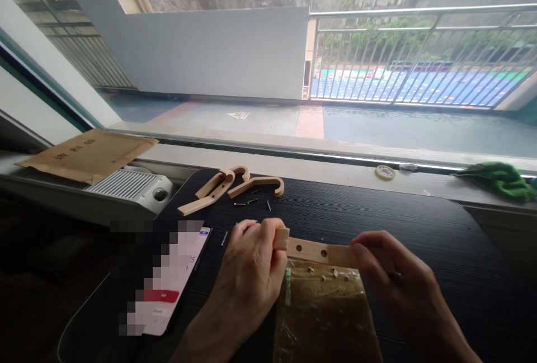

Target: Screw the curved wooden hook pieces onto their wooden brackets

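Note:
My left hand [257, 259] is closed around one end of a wooden hook [312, 249], whose tip pokes out between thumb and fingers. At the other end, my right hand [396, 273] pinches the same piece. Two dark screw holes show along the wood between my hands. Below it lies a flat block wrapped in shiny brown tape [325, 312], with several small marks or bumps near its top edge. Several more wooden hooks [255, 185] rest at the back of the table. Loose screws [250, 202] are scattered near them, and one screw [224, 238] lies beside my left hand.
A phone [178, 279], partly blurred out, lies on the black table [428, 223] at left. A brown envelope [90, 153] rests on a white slotted unit [126, 184]. On the windowsill are a tape roll [385, 172] and a green cloth [499, 178].

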Available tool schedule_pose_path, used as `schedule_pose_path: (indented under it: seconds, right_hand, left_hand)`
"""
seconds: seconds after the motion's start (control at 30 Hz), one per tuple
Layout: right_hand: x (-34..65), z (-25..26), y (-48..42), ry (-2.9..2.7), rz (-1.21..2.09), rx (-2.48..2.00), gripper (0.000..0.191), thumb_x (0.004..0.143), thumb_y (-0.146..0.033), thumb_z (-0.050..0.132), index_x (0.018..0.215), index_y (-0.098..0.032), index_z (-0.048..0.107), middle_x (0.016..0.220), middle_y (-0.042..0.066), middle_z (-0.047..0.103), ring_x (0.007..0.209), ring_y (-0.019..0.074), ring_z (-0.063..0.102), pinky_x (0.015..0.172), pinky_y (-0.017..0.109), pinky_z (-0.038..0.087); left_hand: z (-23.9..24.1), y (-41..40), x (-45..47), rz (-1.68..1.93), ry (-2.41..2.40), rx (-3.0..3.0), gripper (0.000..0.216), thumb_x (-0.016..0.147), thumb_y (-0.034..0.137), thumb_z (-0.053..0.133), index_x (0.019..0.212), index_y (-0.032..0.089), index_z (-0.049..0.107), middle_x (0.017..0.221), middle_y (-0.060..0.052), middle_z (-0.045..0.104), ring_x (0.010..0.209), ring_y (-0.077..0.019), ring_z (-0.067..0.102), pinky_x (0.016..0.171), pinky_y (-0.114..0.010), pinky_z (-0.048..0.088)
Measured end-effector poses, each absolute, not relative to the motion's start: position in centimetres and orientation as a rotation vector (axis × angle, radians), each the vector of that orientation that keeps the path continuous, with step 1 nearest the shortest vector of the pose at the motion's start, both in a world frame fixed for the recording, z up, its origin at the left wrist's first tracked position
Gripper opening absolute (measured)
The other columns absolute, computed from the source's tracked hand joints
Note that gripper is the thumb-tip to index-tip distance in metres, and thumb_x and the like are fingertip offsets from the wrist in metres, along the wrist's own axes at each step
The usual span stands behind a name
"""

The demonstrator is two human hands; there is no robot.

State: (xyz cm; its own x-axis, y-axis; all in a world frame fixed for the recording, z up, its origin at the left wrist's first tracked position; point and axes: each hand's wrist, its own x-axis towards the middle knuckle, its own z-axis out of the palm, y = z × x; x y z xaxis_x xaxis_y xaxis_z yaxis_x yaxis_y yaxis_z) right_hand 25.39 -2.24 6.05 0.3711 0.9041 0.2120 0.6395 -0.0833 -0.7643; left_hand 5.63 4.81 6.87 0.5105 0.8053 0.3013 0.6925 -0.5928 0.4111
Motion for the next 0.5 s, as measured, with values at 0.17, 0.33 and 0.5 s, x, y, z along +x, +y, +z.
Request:
schedule_pose_path:
  seconds: [0.17, 0.33, 0.5]
  right_hand:
    - [25.9, 7.5, -1.7, -1.433, 0.357, -1.816, 0.019, 0.081, -0.039, 0.052, 0.075, -0.022, 0.060, 0.057, -0.004, 0.057, 0.046, 0.0091, 0.049, 0.042, 0.017, 0.039]
    - [26.1, 6.7, -2.6, -1.456, 0.464, -1.814, 0.023, 0.081, -0.043, 0.052, 0.074, -0.022, 0.059, 0.059, -0.003, 0.059, 0.048, 0.0106, 0.052, 0.044, 0.018, 0.042]
    - [25.5, 6.0, -3.5, -1.385, 0.522, -1.825, 0.022, 0.081, -0.044, 0.051, 0.076, -0.023, 0.058, 0.063, -0.002, 0.059, 0.052, 0.0115, 0.053, 0.048, 0.020, 0.042]
  left_hand:
    - [8.3, 4.7, 5.9, 0.720, 1.280, 2.460, 0.017, 0.080, 0.007, 0.039, 0.089, 0.020, 0.044, 0.084, -0.001, 0.059, 0.079, -0.0179, 0.055, 0.080, -0.036, 0.041]
    - [7.6, 3.8, 5.4, 0.656, 1.264, 2.405, 0.015, 0.080, 0.008, 0.039, 0.085, 0.021, 0.044, 0.080, 0.000, 0.057, 0.077, -0.0179, 0.053, 0.077, -0.034, 0.042]
    - [6.9, 3.0, 5.1, 0.626, 1.241, 2.381, 0.016, 0.080, 0.008, 0.039, 0.085, 0.021, 0.044, 0.082, -0.001, 0.057, 0.080, -0.0185, 0.053, 0.077, -0.035, 0.042]
